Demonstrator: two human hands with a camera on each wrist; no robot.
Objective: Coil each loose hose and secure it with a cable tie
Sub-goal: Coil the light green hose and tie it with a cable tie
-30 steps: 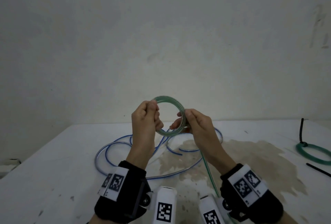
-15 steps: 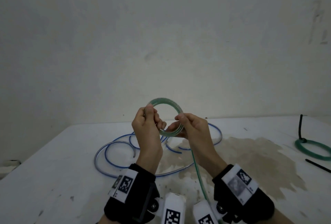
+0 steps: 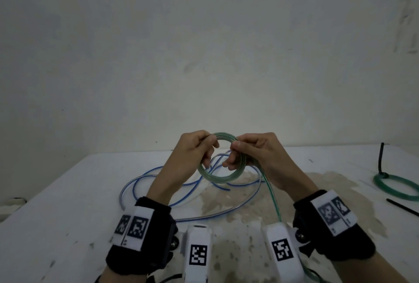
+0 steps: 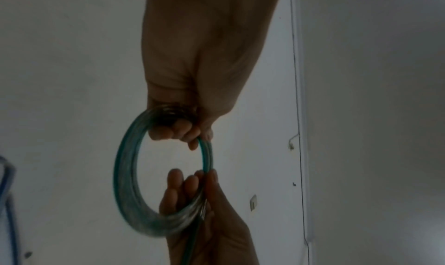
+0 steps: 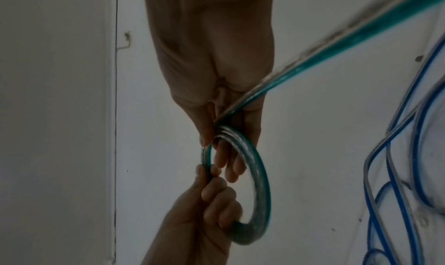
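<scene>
1. Head view: left hand (image 3: pixel 192 158) and right hand (image 3: pixel 260 155), raised mid-frame above the counter (image 3: pixel 68 192), curl around opposite sides of the green hose coil (image 3: pixel 221 176).
2. Its tail (image 3: pixel 273 199) drops toward lower right.

Dim, flat, grey light throughout; both wrist views are murky, grainy and softly blurred.

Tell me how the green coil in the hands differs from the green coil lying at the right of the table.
The green coil in the hands is held up off the table by the left hand and the right hand; the green coil on the table lies flat. The held one trails a loose tail and shows no tie; the other is bound by a black cable tie. Both are green hose wound into rings.
</scene>
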